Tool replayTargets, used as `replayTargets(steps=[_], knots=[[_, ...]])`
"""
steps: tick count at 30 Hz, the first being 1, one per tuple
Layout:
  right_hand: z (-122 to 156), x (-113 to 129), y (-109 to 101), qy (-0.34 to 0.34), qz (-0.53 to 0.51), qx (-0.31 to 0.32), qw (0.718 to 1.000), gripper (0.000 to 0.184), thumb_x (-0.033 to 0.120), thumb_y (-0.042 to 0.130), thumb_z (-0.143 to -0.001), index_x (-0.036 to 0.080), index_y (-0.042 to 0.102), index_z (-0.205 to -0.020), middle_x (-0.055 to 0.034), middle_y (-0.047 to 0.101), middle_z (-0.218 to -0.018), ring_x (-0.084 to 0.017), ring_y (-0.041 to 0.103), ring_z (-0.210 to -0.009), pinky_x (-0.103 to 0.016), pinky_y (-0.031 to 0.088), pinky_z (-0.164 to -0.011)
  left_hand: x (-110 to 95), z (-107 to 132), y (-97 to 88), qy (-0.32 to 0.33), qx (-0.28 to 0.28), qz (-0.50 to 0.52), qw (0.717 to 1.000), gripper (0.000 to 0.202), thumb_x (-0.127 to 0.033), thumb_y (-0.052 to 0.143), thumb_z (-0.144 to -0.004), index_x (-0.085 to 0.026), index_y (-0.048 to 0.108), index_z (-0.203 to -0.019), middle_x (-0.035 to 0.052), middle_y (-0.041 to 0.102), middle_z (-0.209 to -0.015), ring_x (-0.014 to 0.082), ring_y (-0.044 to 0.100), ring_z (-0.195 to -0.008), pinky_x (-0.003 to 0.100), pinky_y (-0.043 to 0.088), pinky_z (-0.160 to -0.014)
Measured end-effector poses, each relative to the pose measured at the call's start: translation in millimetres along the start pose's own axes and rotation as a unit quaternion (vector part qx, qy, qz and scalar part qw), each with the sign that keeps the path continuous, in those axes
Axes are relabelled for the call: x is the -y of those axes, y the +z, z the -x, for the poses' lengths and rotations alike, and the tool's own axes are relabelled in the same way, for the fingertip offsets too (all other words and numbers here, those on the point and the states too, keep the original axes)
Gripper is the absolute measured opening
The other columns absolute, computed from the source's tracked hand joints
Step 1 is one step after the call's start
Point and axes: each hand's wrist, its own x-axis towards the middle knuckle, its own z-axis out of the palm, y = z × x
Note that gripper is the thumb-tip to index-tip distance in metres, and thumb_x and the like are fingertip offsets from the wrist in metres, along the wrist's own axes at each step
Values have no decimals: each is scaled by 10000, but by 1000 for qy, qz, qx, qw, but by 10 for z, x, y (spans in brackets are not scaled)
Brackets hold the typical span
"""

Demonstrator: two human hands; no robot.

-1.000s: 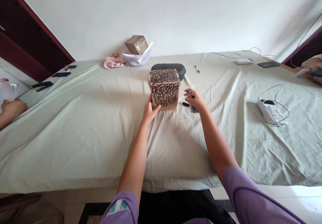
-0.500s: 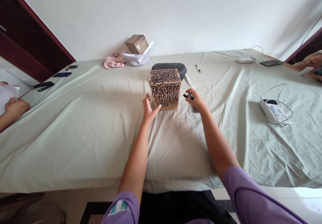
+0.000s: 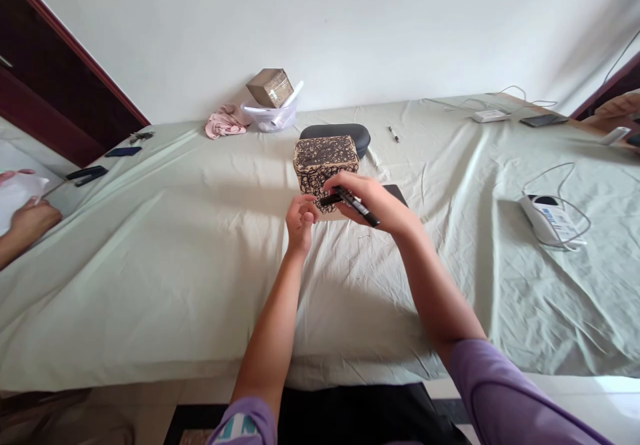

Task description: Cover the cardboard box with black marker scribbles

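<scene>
A cardboard box (image 3: 326,150) covered in black looping scribbles stands upright before me, its lower front partly hidden by my hands. My right hand (image 3: 373,199) is closed around a black marker (image 3: 361,209) in front of the box. A short black piece (image 3: 330,199), which looks like the marker's cap, juts from the same fingers toward the left. Close to its tip is my left hand (image 3: 300,223), fingers loosely curled and thumb apart, with nothing visible in it. Below the right wrist lies a dark flat object (image 3: 397,194), mostly covered.
Behind the box sits a black hard case (image 3: 363,139). A pen (image 3: 394,134) lies farther right. A corded white device (image 3: 550,221) rests on the right, a plastic tub (image 3: 273,117) with a small box (image 3: 270,87) at the back. Another person's hand (image 3: 36,219) is at the left edge.
My right hand has moved left with the marker, from beside the box to its front. My left hand has come off the box's lower left side and curled its fingers.
</scene>
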Motion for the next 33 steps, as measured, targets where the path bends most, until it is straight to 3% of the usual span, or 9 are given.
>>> replayTargets(steps=[5, 8, 11, 15, 18, 20, 25, 33], knots=[[-62, -73, 209, -2, -30, 63, 998, 217, 127, 544, -1022, 222, 662, -1178, -49, 692, -1086, -192, 670, -935, -311, 511, -825, -7, 5, 130, -63, -2, 94, 994, 536, -695, 891, -814, -209, 689, -917, -34, 626, -616, 101, 539, -498, 243, 405, -533], [-71, -121, 200, 2, -40, 27, 999, 160, 263, 667, -1023, 212, 676, -1174, -59, 717, -1084, -210, 670, -947, -328, 503, -851, 3, -13, 140, -97, -38, 120, 987, 488, -566, 978, -765, -195, 692, -898, -18, 691, -670, 86, 574, -531, 217, 423, -544], [-77, -158, 143, 61, -116, -52, 990, 222, 400, 692, -1022, 208, 711, -1132, -41, 726, -964, -208, 658, -881, -326, 480, -795, -1, -40, 126, -111, -80, 142, 980, 515, -574, 990, -734, -195, 690, -912, 5, 731, -681, 80, 557, -528, 199, 379, -516], [-92, -171, 97, 166, -271, -115, 941, 150, 306, 576, -965, 212, 688, -997, 40, 552, -633, -149, 494, -589, -292, 350, -592, -7, -65, 107, -121, -97, 173, 973, 530, -578, 988, -720, -205, 668, -919, 16, 755, -687, 69, 500, -499, 191, 346, -501], [-116, -168, 117, 207, -335, -128, 910, 51, 258, 629, -813, 221, 612, -845, 74, 451, -596, -100, 385, -504, -270, 234, -526, -8, -65, 106, -127, -85, 182, 971, 539, -573, 994, -704, -212, 647, -902, 21, 763, -705, 73, 502, -504, 197, 345, -499], [-132, -176, 145, 221, -356, -132, 898, 88, 263, 654, -763, 220, 578, -775, 76, 424, -612, -81, 370, -491, -263, 196, -514, -9, -59, 110, -134, -70, 179, 972, 550, -582, 996, -694, -214, 634, -885, 20, 759, -704, 76, 504, -505, 203, 342, -501], [-144, -228, 189, 231, -376, -119, 889, 91, 275, 656, -735, 217, 585, -740, 72, 411, -579, -88, 398, -480, -258, 184, -497, -21, -45, 123, -151, -43, 180, 971, 555, -585, 1002, -685, -221, 631, -880, 6, 738, -697, 82, 514, -515, 216, 345, -514], [-140, -214, 194, 235, -372, -103, 892, 91, 279, 655, -753, 220, 585, -750, 67, 428, -551, -97, 402, -487, -258, 197, -501, -37, -55, 116, -160, -45, 185, 969, 531, -565, 1006, -687, -219, 655, -885, 27, 768, -693, 85, 514, -520, 205, 334, -526]])
